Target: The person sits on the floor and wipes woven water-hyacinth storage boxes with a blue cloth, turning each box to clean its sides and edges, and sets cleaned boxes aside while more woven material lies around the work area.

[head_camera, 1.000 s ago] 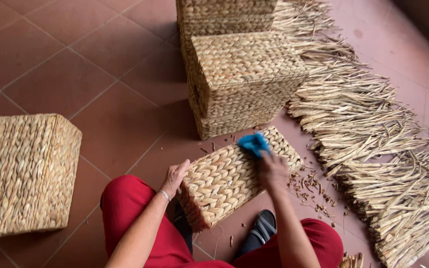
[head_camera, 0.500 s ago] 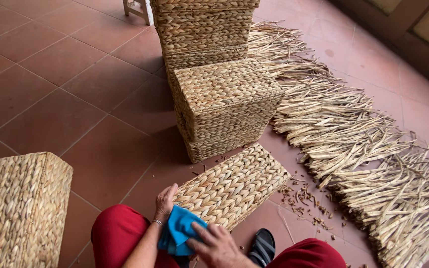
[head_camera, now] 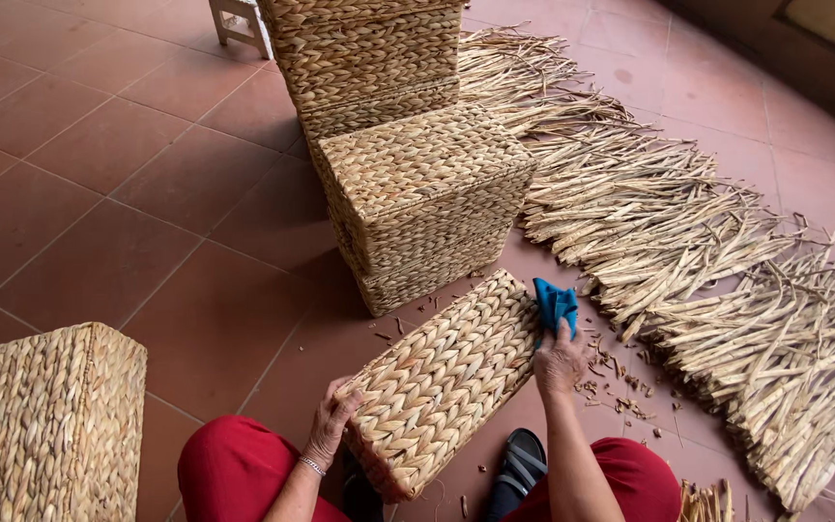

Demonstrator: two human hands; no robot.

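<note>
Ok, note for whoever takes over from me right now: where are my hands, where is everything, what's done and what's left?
Left hand: gripping the near corner of the woven basket, which lies tilted across the lap.
Right hand: pressing a blue cloth against the basket's far edge.
Nearby: stacked baskets ahead, another basket on the left, dried straw spread on the right, small clippings on the tile floor.
Done: the basket looks fully woven.
Left: wiping is under way; how much of the surface is covered cannot be told.

A woven basket (head_camera: 442, 382) lies before stacked baskets (head_camera: 417, 198); dried stalks (head_camera: 688, 251) spread right, another basket (head_camera: 45, 425) left.
</note>
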